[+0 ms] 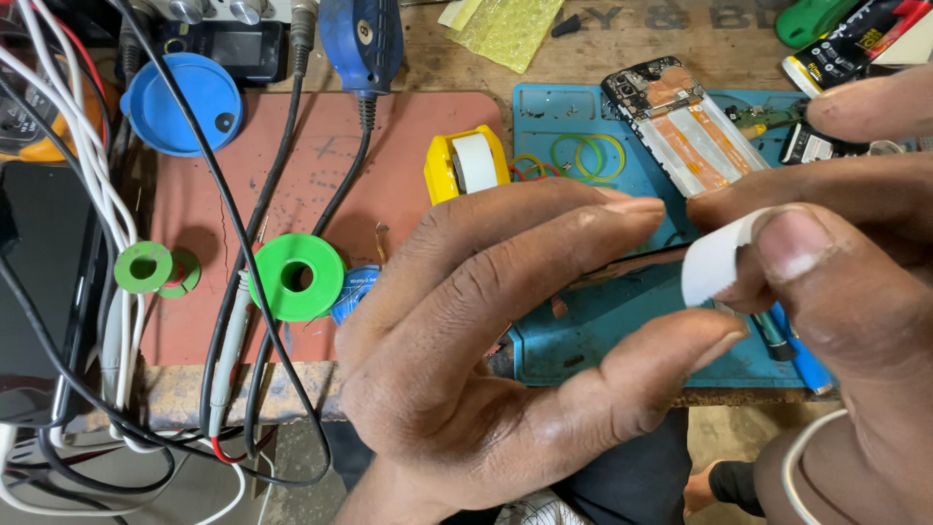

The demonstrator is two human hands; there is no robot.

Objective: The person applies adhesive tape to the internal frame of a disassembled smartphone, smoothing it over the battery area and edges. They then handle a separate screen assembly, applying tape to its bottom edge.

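Pinching white tape strip (712,264), perhaps adhesive.
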